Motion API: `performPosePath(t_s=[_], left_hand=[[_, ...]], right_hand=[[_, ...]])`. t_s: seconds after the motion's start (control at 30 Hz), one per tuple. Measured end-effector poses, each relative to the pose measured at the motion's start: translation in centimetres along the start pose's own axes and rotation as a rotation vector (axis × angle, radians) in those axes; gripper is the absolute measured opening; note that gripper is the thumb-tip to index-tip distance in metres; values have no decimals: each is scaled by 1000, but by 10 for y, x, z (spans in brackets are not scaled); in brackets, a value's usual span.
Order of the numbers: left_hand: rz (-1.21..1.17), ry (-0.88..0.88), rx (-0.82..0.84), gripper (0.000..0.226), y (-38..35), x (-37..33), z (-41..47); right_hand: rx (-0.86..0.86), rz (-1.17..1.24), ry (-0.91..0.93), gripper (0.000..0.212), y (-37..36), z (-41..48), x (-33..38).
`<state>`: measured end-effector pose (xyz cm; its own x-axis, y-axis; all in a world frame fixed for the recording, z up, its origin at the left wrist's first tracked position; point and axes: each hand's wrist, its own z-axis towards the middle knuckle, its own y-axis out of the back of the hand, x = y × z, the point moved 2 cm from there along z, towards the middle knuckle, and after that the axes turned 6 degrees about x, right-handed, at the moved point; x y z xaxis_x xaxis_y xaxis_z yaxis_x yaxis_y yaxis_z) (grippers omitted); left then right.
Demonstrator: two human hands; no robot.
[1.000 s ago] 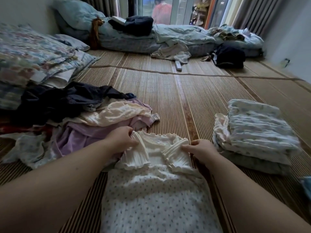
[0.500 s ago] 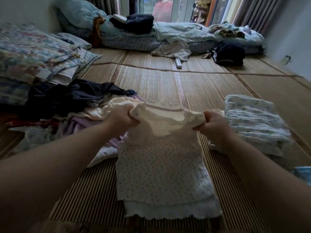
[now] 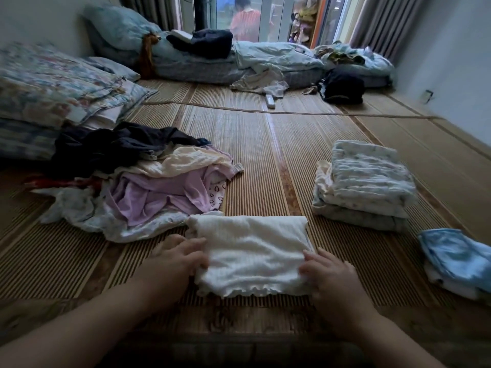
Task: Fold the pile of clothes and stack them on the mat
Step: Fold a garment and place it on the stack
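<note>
Holding the folded white top (image 3: 252, 252), the left hand (image 3: 180, 260) and right hand (image 3: 330, 273) are curling their fingers (image 3: 195, 247) round its edges on the mat (image 3: 265, 155), likely to keep it neat for the stack (image 3: 365, 181) nearby

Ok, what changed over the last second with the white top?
The white top got folded in half: both hands lifted its collar end and brought it toward the person, down onto the hem. The left hand and right hand now hold its side edges on the mat. The loose pile and folded stack stayed put.
</note>
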<state>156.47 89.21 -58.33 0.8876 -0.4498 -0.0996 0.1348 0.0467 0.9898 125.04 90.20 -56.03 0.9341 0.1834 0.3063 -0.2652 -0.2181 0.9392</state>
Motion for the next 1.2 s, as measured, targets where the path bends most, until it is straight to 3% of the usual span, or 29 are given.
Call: performPosePath(t_s=[0.07,0.23,0.37,0.47,0.53,0.63,0.7,0.77,0.83,0.97,1.03,1.1,1.2], left_hand=[[127,4,10,25,2,0,3],[241,-103,124,15,11,-20,4],[221,-152,183,24,25,-51,9],[39,-214,442,30,28,-89,15],[-83,-279,514,31,29,-106,19],[-237,-269,321,41,26,-97,23],[-228,-130,247,63,22,-71,26],[-135,-8,374,82,16,-49,23],[-117,5,487,83,13,-43,17],[-161,-142,511,87,20,-52,-10],[-191,-212,577,92,26,-55,-22],[-134,-267,615,103,30,-51,-26],[-57,-286,484,110,20,-44,-15]], right_hand=[[-76,-19,53,31,-1,-8,22],[146,-51,-32,48,-3,9,45],[217,-79,-126,38,7,50,35],[268,-140,-177,40,13,73,30],[186,-136,-153,37,10,74,28],[-128,-24,23,33,3,47,30],[-78,74,177,57,-6,21,39],[159,42,218,88,-22,0,48],[264,-81,206,104,-37,-13,48],[88,-346,295,79,-44,-30,43],[13,-300,341,59,-44,-36,35],[12,-65,364,42,-40,-40,28],[101,403,204,36,-24,-42,26]])
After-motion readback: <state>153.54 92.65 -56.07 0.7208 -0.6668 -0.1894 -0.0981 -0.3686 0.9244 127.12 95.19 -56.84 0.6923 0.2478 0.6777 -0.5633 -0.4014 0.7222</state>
